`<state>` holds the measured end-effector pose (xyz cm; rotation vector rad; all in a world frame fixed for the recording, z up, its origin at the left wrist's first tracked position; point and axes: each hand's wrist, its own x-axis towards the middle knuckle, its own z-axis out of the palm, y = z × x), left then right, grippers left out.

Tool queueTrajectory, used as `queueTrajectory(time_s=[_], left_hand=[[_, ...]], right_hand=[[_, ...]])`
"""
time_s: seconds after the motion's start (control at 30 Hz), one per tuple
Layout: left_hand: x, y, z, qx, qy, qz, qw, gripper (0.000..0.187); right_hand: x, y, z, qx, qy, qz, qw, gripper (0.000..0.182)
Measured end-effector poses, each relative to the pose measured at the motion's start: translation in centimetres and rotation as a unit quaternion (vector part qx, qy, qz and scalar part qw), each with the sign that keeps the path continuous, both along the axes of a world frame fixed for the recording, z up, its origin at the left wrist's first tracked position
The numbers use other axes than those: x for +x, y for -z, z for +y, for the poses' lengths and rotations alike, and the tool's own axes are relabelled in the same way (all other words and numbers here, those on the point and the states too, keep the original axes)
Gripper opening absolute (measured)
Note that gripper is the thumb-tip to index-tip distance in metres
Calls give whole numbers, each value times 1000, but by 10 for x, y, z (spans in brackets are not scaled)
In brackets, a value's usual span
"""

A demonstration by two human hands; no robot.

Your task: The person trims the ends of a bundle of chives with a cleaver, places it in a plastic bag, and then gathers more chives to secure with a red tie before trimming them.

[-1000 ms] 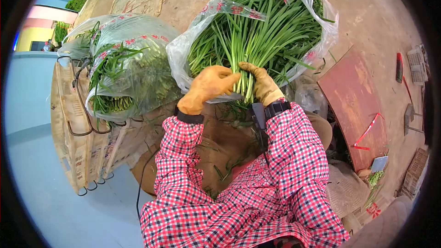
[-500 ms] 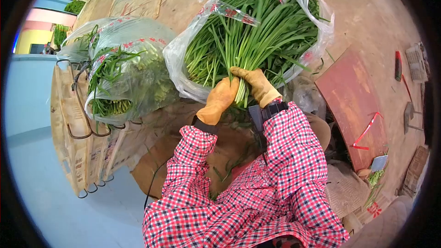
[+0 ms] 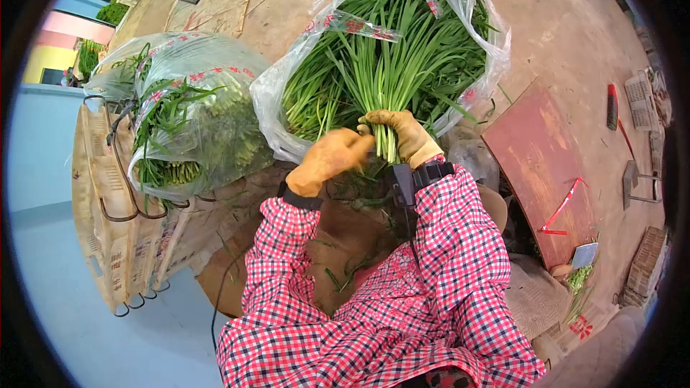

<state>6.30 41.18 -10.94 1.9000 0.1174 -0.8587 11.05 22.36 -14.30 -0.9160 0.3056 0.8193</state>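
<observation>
My right hand point(image 3: 407, 138), in a tan work glove, is wrapped round the pale stem ends of a bunch of garlic chives point(image 3: 384, 90). The long green leaves fan out away from me over more chives in a clear plastic bag point(image 3: 267, 104) with red print. Just left of the stems is my left hand point(image 3: 327, 160) in an orange glove; its fingers point toward the bunch and are smeared by motion. A small black device point(image 3: 404, 184) is strapped at my right wrist.
A second plastic bag of chives point(image 3: 233, 118) lies at left, by cream plastic crates point(image 3: 108, 223) with metal handles. To the right are a reddish board point(image 3: 535, 165) with a red-handled tool point(image 3: 564, 208), a small stool point(image 3: 636, 183) and a red-and-black brush point(image 3: 612, 106).
My left hand has drawn back a little to the left from the stems. My right hand keeps its grip on the chives, turning slightly, and the view has shifted a little.
</observation>
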Motion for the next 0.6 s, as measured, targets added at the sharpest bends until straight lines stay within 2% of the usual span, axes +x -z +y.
queueTrajectory(time_s=[0.03, 0.07, 0.1, 0.13, 0.17, 0.23, 0.3, 0.33, 0.43, 0.5, 0.6], left_hand=[[0, 14, 2, 122, -28, -164, 978, 57], [0, 27, 5, 239, -57, -320, 915, 64], [0, 34, 7, 347, -87, -461, 812, 71], [13, 28, 1, 366, -82, -407, 832, 91], [24, 33, -6, 408, -53, -414, 812, 98], [46, 60, -10, 506, -6, -416, 756, 112], [73, 115, -11, 563, -34, -434, 703, 127], [76, 86, -12, 515, -4, -330, 791, 134], [78, 86, -1, 428, -47, -339, 837, 136], [80, 92, -2, 414, -62, -322, 849, 137], [87, 83, -1, 409, -36, -276, 869, 135]], right_hand=[[2, 2, -1, 11, 11, 8, 1000, 24], [3, 6, 0, 22, 20, 17, 999, 24], [4, 8, 1, 33, 27, 25, 999, 23], [5, -4, 2, 33, 10, 43, 998, 22], [6, -19, -1, -2, -15, 20, 1000, 21], [10, -26, -2, 20, -6, 53, 998, 20], [12, -39, -7, 25, -24, 76, 997, 19], [9, -51, -8, 16, -21, 80, 996, 18], [2, -87, -34, -18, -12, 92, 995, 14], [-8, -110, -52, -58, -9, 99, 993, 15], [-28, -151, -81, -152, -61, 74, 984, 22]])
